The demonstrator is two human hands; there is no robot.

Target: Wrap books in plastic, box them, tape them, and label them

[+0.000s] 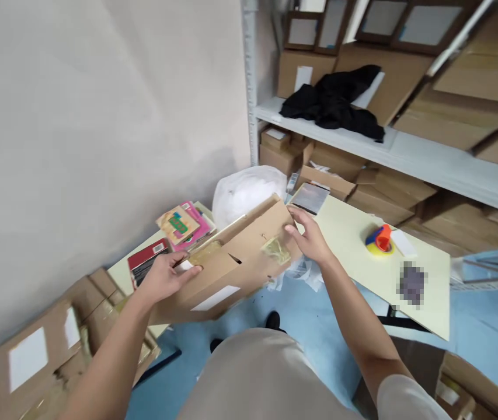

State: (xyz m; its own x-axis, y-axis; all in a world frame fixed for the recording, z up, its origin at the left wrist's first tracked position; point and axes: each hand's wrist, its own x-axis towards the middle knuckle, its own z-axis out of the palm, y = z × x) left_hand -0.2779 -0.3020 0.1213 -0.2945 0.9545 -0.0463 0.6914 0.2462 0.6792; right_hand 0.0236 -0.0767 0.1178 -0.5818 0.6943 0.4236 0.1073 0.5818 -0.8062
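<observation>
A long cardboard box [220, 274] is tilted over the front edge of the table, with a white label and pieces of brown tape on its side. At its left end my left hand [167, 277] grips the upper edge, thumb on the near face. My right hand [310, 236] holds the right end, thumb and fingers pinching the upper corner. The box's upper side looks partly open, but its inside is hidden from me. Behind it lie stacked books [183, 224] and a red-and-black book or box [147, 259].
The cream table [340, 233] carries a tape roll [380, 239], a white card [404, 243] and a grey flat item [310, 198]. A white plastic bag [249, 195] stands behind. Shelves [428, 172] with cartons and black cloth [336, 99] rise at right. Cartons [34, 350] sit at left.
</observation>
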